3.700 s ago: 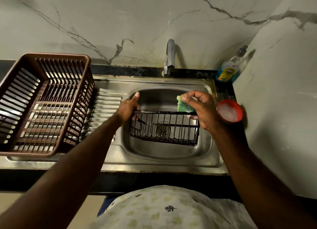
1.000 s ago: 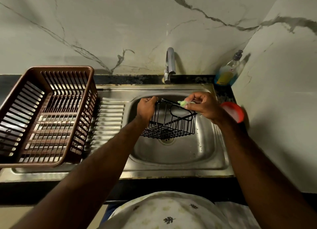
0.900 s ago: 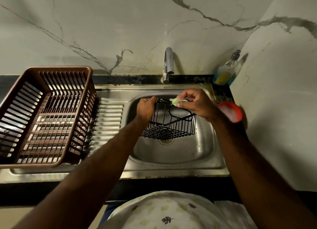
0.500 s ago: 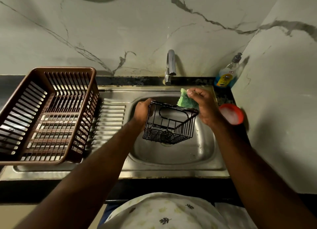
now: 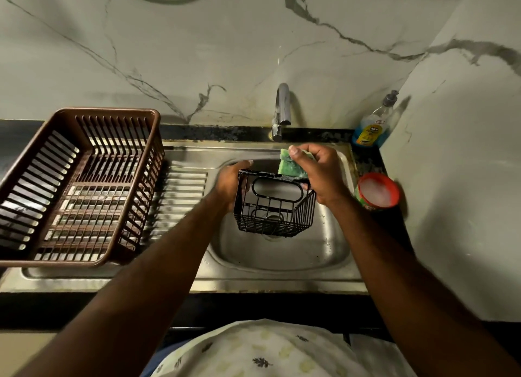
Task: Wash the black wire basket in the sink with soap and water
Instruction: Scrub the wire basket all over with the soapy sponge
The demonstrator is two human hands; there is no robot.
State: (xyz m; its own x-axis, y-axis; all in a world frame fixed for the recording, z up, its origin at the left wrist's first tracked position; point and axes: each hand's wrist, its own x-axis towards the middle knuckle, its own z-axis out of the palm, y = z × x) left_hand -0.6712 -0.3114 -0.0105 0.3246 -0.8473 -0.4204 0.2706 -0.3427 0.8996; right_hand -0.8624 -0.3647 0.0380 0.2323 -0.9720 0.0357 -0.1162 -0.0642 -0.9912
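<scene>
The black wire basket (image 5: 275, 207) hangs tilted above the steel sink bowl (image 5: 282, 255), its open side turned toward me. My left hand (image 5: 229, 183) grips its left end. My right hand (image 5: 318, 173) pinches a green sponge (image 5: 290, 165) and presses it on the basket's far top rim. A little foam shows along that rim. The faucet (image 5: 282, 110) stands behind the bowl, with no water running from it.
A brown plastic dish rack (image 5: 76, 185) sits on the ribbed drainboard (image 5: 177, 196) at the left. A red tub of white soap (image 5: 377, 190) stands at the sink's right edge, a dish soap bottle (image 5: 372, 122) in the back corner. A marble wall rises close on the right.
The basket has been turned from lying lengthwise to hanging end-on and tilted. My right hand has brought the sponge from the rim's middle toward its right far corner.
</scene>
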